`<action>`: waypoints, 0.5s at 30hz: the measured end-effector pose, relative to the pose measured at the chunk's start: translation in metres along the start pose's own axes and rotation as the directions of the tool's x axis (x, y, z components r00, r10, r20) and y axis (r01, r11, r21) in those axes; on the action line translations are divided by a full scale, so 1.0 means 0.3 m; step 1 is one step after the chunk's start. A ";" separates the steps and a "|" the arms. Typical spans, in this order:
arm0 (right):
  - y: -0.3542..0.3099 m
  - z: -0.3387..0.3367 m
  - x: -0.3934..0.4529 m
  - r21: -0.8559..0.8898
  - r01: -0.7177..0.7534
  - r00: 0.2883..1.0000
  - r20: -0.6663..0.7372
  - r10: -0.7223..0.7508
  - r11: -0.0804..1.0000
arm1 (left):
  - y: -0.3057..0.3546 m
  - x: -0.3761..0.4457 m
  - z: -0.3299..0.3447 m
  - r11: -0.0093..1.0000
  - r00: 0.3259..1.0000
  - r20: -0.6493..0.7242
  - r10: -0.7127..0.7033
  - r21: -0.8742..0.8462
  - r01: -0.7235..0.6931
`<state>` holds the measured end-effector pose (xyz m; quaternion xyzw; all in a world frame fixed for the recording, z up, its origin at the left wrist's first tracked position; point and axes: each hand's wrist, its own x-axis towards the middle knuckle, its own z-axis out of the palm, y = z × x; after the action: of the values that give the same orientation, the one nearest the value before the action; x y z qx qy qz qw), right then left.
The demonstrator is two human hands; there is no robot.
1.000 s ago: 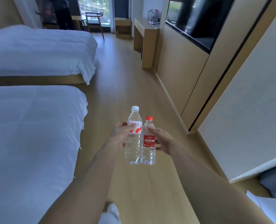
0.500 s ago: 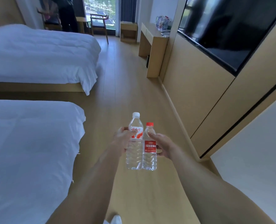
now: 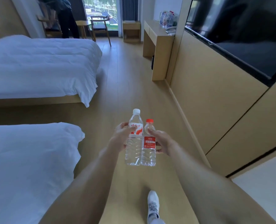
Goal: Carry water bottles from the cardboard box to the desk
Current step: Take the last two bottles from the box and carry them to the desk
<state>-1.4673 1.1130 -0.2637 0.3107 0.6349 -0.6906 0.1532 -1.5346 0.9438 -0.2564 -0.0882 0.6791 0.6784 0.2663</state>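
The left hand (image 3: 121,138) grips the white-capped bottle (image 3: 133,139), with the thumb across the label and the fingers (image 3: 123,125) curled round the far side. The right hand (image 3: 162,142) grips the red-capped bottle (image 3: 148,146), with the thumb tip pressed on the shoulder above the red label and the remaining fingers wrapped behind the body. Both bottles are upright, side by side and touching, and are held in the air over the wooden floor (image 3: 134,88) in front of the person. The white-capped bottle is the taller of the two.

The counter (image 3: 158,41) stands well ahead against the right wall, below the near edge of the wall-mounted screen (image 3: 240,38). A cluster of bottles (image 3: 168,20) stands on its top at the far end. Two beds (image 3: 40,65) with white covers lie on the left. A white shoe (image 3: 153,206) rests on the floor below the arms. A chair (image 3: 101,28) and a second person (image 3: 66,16) are near the window at the far end.
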 end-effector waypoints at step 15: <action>-0.622 -0.269 0.584 -0.094 -0.024 0.996 0.081 0.032 0.995 | 0.439 0.594 0.261 0.995 0.999 -0.032 0.015 -0.098 -0.019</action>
<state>-1.6945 1.2508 -0.2271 0.2835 0.6551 -0.6702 0.2032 -1.7293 1.0710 -0.2220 -0.1060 0.6495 0.7119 0.2452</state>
